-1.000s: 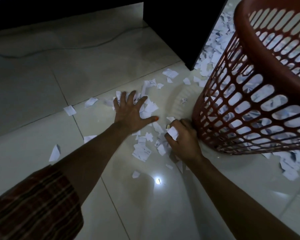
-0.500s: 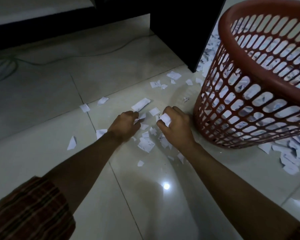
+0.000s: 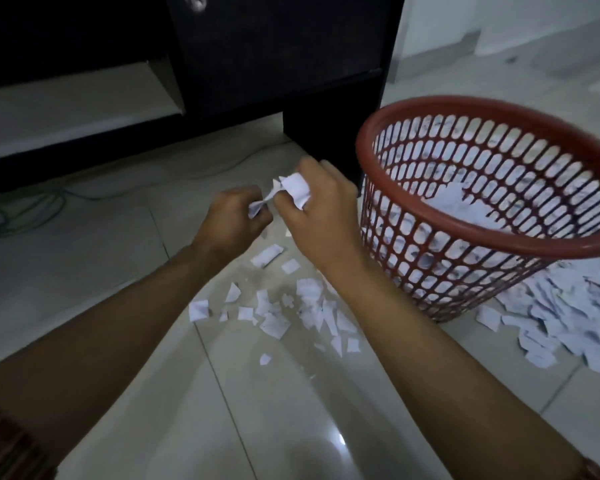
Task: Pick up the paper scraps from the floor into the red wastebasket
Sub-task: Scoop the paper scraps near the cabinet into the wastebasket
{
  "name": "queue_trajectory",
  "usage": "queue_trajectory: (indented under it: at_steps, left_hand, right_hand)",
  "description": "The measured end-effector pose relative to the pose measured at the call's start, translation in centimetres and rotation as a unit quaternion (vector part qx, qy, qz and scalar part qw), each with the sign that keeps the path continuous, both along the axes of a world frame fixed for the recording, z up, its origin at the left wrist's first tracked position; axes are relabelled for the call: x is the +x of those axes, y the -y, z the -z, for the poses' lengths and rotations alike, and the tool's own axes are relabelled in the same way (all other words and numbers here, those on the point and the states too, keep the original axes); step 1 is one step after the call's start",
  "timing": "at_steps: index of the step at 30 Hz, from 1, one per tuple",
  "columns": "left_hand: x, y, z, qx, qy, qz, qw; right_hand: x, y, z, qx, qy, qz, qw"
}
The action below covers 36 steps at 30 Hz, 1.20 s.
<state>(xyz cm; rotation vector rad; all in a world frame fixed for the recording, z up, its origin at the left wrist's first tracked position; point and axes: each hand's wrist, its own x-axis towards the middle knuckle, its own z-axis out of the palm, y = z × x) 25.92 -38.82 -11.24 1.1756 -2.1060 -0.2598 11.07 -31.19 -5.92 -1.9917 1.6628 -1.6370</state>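
Basically mid-grab here. Right hand [image 3: 321, 216] up off the floor, fingers curled round a crumpled wad of paper scraps [image 3: 296, 188], just left of the red wastebasket [image 3: 482, 216] and about level with its rim. Left hand [image 3: 234, 220] right beside it, fist closed on a smaller bunch of scraps [image 3: 257, 208], only a few white corners poking out between the fingers. Can't tell how much paper sits in either fist, most of it buried in the palms. Looks like the two bunches touch or nearly touch where the hands meet, hard to say which.

Still loads of loose scraps on the floor [image 3: 284, 313], scattered on the pale tiles [image 3: 118, 271] under and between the forearms, some tucked behind the right wrist. Bigger heap of scraps [image 3: 561, 317] spread right of the basket, running off the frame edge. Basket already part full, white paper showing through the slots and over the near rim; far side blurred.

Dark cabinet [image 3: 284, 57] behind, top cut off, something pale on it too blurry to make out. Greenish cable [image 3: 21, 216] coiled at far left, dim. Plaid sleeve [image 3: 7, 448] barely in at the bottom-left corner.
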Motion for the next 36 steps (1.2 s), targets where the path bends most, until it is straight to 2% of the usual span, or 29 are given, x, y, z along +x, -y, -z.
queue_trajectory:
  at_steps: [3, 6, 10, 12, 13, 15, 16, 17, 22, 24, 26, 28, 31, 36]
  left_hand:
    - [-1.6, -0.3, -4.4, -0.057, -0.012, 0.035, 0.998]
    - [-3.6, -0.5, -7.6, -0.084, -0.007, 0.062, 0.994]
    - [-7.5, -1.9, -11.1, -0.111, -0.034, 0.094, 0.989]
    - [-9.8, -2.6, -12.1, -0.111, -0.051, 0.126, 0.985]
    - [-10.6, -3.0, -12.6, -0.111, -0.052, 0.142, 0.982]
    - [-12.8, -3.3, -13.1, -0.11, -0.057, 0.177, 0.976]
    - [-14.0, -3.6, -13.4, -0.104, -0.061, 0.189, 0.974]
    - [-14.9, -3.6, -13.7, -0.101, -0.067, 0.196, 0.973]
    - [-19.6, -3.0, -14.2, -0.073, -0.066, 0.19, 0.977]
    - [-21.0, -2.6, -14.0, 0.002, 0.019, 0.192, 0.981]
    - [-21.6, -2.5, -13.7, 0.088, 0.127, 0.205, 0.967]
    - [-21.6, -2.5, -13.3, 0.111, 0.167, 0.219, 0.955]
    - [-21.0, -2.9, -13.6, 0.068, 0.135, 0.199, 0.968]
    - [-18.4, -3.1, -14.0, -0.014, 0.021, 0.188, 0.982]
  right_hand:
    - [-0.9, -0.3, -3.6, -0.032, 0.007, -0.005, 0.999]
    - [-3.5, -0.7, -6.8, -0.021, 0.007, 0.013, 1.0]
    - [-9.6, -1.2, -9.3, 0.014, 0.005, 0.119, 0.993]
    - [-12.9, -1.5, -9.7, 0.109, -0.043, 0.157, 0.981]
    - [-14.1, -1.4, -9.6, 0.199, -0.077, 0.16, 0.964]
    - [-16.6, -1.6, -9.2, 0.403, -0.132, 0.147, 0.893]
    - [-17.3, -2.1, -9.1, 0.461, -0.135, 0.13, 0.867]
    - [-17.6, -2.5, -9.1, 0.479, -0.125, 0.115, 0.861]
    - [-18.8, -4.2, -10.1, 0.387, -0.093, 0.178, 0.9]
    - [-19.3, -4.8, -10.5, 0.342, -0.072, 0.194, 0.917]
    - [-19.4, -5.2, -10.7, 0.305, -0.057, 0.211, 0.927]
    - [-19.4, -5.3, -10.7, 0.287, -0.042, 0.219, 0.932]
    - [-19.0, -5.3, -10.6, 0.252, -0.03, 0.223, 0.941]
    - [-16.7, -3.9, -9.5, 0.168, -0.02, 0.2, 0.965]
